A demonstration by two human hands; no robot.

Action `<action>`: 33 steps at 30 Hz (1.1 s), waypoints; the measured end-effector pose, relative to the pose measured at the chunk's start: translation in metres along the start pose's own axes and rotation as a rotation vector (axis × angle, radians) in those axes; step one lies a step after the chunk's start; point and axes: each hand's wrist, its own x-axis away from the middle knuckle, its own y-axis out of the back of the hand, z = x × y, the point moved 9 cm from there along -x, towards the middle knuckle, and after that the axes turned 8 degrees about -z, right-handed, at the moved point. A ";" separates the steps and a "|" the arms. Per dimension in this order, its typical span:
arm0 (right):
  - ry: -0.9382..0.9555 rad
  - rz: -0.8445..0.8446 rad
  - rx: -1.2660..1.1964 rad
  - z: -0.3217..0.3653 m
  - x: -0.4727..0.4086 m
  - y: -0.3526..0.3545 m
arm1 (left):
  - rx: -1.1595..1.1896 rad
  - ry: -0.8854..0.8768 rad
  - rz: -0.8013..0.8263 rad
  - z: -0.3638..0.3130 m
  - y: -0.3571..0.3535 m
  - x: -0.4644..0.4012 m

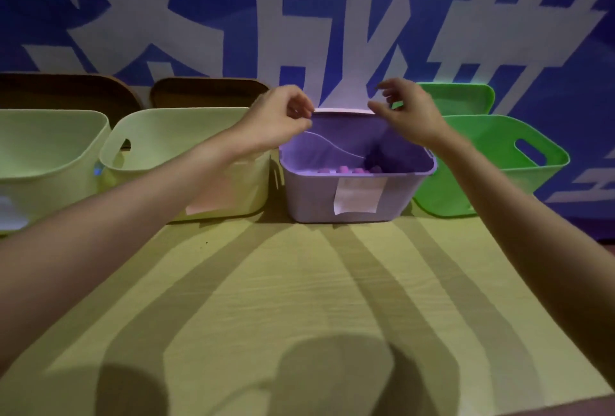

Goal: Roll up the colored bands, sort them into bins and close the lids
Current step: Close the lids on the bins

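Left grip (283, 116): fingers curled, thumb and fingertips pinching the left end of the purple lid (342, 111) at the far rim of the purple bin (312, 196).
Right grip (407, 114): thumb reaching to the lid's right end and touching its edge; the other fingers loosely curled and lifted above it. Whether it truly grasps the lid cannot be told.
Purple lid: only its thin front edge shows, along the bin's back rim between the two hands.
Purple bin: uncovered, on the bench (299, 299) in the middle of the row, a white label (357, 196) on its front wall.
Bands (346, 169): pink-purple rolls lying in the purple bin, low against the near wall.
Other bins: two pale bins (216, 136) to the left, a green bin (492, 149) to the right, all uncovered.
Other lids: two brown lids (206, 91) upright behind the pale bins, a green lid (462, 96) upright behind the green bin.
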 end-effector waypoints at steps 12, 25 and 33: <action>0.004 0.316 0.158 -0.036 -0.033 -0.017 | -0.380 -0.139 0.184 0.016 -0.042 -0.061; 0.079 0.547 0.215 -0.037 -0.049 -0.052 | -0.311 0.035 0.285 0.029 -0.049 -0.079; 0.080 0.580 0.195 -0.029 -0.057 -0.049 | -0.326 0.117 0.281 0.025 -0.045 -0.085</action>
